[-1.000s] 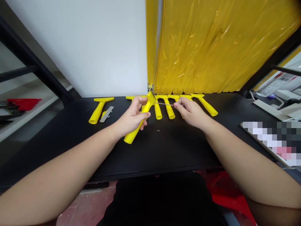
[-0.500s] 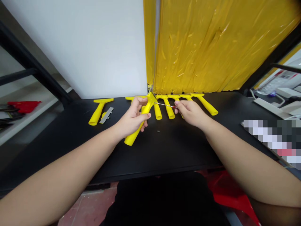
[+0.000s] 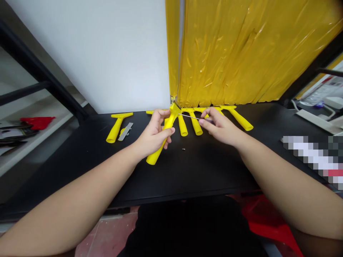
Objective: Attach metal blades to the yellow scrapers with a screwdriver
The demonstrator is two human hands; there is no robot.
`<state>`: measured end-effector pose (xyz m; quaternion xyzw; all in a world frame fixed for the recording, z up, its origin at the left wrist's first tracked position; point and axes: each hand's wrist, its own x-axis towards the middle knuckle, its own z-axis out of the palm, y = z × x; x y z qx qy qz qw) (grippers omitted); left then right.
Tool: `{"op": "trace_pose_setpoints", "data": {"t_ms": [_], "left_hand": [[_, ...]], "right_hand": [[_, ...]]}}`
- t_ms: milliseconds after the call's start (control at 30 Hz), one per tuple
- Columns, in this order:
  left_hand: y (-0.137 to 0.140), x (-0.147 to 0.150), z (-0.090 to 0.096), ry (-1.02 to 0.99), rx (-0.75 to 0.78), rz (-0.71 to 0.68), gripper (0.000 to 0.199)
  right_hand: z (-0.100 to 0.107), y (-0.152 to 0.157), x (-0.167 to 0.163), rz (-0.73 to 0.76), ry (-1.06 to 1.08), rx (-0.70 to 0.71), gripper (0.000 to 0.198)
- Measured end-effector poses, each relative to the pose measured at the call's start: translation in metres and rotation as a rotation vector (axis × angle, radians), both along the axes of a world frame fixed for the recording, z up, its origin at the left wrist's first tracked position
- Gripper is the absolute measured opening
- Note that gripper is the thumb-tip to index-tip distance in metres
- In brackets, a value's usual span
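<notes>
In the head view, the left hand has its fingers and thumb wrapped round a yellow T-shaped handle, held over the black table with its head at 1 o'clock and its butt at 7. Taking that handle as the dial's centre, the right hand sits at 3 o'clock, pinching a thin screwdriver whose shaft points to 9 and meets the handle's head. A loose screw lies at 4 o'clock; a flat grey plate and a lone yellow handle lie toward 9.

The held handle looks like moulded plastic — probably light, stiff and hard to break, though its smooth barrel may twist when the driver turns. The best hold is likely just under the neck, palm round the barrel, thumb clear of the driver tip. A dark strip along the head could be a sharp edge, so fingers belong below it. The screwdriver seems light too — best pinched by its grip, mostly hidden by the fingers.
</notes>
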<state>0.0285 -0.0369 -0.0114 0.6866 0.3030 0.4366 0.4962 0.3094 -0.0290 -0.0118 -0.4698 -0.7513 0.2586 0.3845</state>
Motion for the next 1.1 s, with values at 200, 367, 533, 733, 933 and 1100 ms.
{"op": "trace_pose_setpoints", "data": {"t_ms": [200,367,533,733,933,1100], "left_hand": [[-0.001,0.0,-0.003,0.011,-0.017,-0.026,0.042],[-0.006,0.001,-0.001,0.059,0.014,0.0,0.039],[-0.003,-0.001,0.001,0.067,0.026,0.021,0.039],[0.005,-0.005,-0.007,0.086,0.072,0.007,0.039],[0.005,-0.006,-0.009,0.051,0.258,-0.03,0.036],[0.002,-0.004,-0.008,0.053,0.132,0.019,0.038]], "right_hand": [[0.002,0.003,0.002,-0.141,-0.087,0.023,0.04],[0.003,0.004,0.001,-0.094,-0.065,-0.064,0.05],[-0.001,0.001,-0.002,0.005,-0.088,0.032,0.031],[0.002,-0.002,-0.012,0.176,0.29,-0.405,0.049],[0.002,-0.005,-0.015,0.266,0.447,-0.565,0.044],[-0.003,-0.008,-0.016,-0.006,0.049,0.023,0.028]]}}
